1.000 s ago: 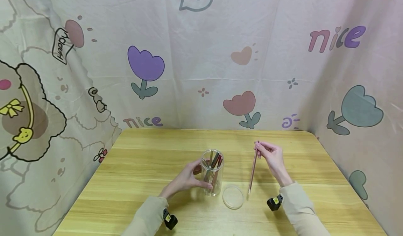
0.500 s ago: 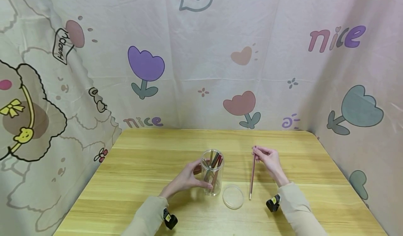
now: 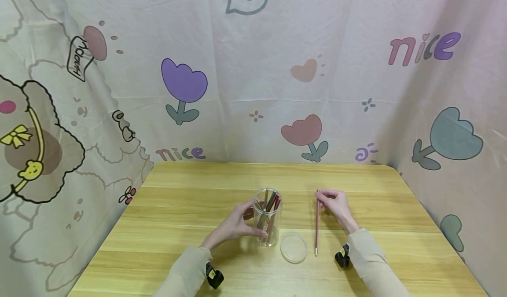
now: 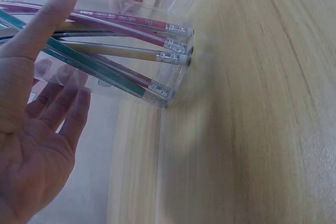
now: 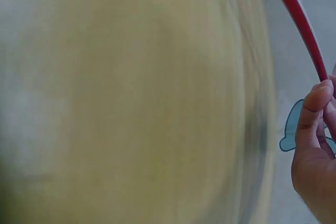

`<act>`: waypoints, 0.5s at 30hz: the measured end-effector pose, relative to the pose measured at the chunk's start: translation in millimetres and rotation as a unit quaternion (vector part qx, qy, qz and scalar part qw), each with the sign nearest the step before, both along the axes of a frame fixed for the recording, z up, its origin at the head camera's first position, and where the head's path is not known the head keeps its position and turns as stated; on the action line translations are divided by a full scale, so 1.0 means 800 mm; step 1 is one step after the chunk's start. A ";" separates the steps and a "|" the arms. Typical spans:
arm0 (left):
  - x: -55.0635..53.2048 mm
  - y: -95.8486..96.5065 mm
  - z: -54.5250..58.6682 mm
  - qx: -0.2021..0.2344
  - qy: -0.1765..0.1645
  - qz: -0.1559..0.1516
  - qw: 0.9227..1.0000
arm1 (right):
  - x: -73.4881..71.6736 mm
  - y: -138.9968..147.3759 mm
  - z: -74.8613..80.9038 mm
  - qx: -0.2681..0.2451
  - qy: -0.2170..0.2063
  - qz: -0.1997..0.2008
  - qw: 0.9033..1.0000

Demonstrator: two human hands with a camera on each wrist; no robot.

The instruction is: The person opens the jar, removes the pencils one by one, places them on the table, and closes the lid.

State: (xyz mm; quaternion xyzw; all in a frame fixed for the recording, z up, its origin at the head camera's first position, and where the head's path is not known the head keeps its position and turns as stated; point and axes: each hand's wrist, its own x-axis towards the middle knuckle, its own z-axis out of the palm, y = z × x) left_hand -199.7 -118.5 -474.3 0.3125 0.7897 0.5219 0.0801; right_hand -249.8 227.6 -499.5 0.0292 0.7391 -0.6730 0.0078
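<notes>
My left hand (image 3: 236, 221) curls around a clear cylindrical jar (image 3: 276, 226), thumb in front and fingers behind. Inside the jar lean several pencils (image 3: 270, 202); the left wrist view shows red, green and yellow pencils (image 4: 123, 50) with metal ferrules and erasers at the jar's bottom. To the right, my right hand (image 3: 334, 203) pinches a red pencil (image 3: 317, 226) by its far end, and its eraser end points toward me. In the right wrist view the red pencil (image 5: 302, 22) runs up from the thumb and fingertips.
A round clear lid (image 3: 293, 248) lies flat on the wooden table (image 3: 190, 200), between the jar and the red pencil. A patterned cloth (image 3: 245, 68) hangs behind the table and along both sides. Black wrist cameras (image 3: 214, 277) sit at both cuffs.
My right hand has moved slightly left and toward me, lowering the red pencil beside the lid. The left hand and the jar have stayed in place.
</notes>
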 end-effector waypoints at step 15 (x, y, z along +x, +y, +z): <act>-0.002 -0.001 -0.002 -0.005 -0.006 0.000 1.000 | -0.012 -0.007 -0.008 0.103 -0.012 0.007 0.995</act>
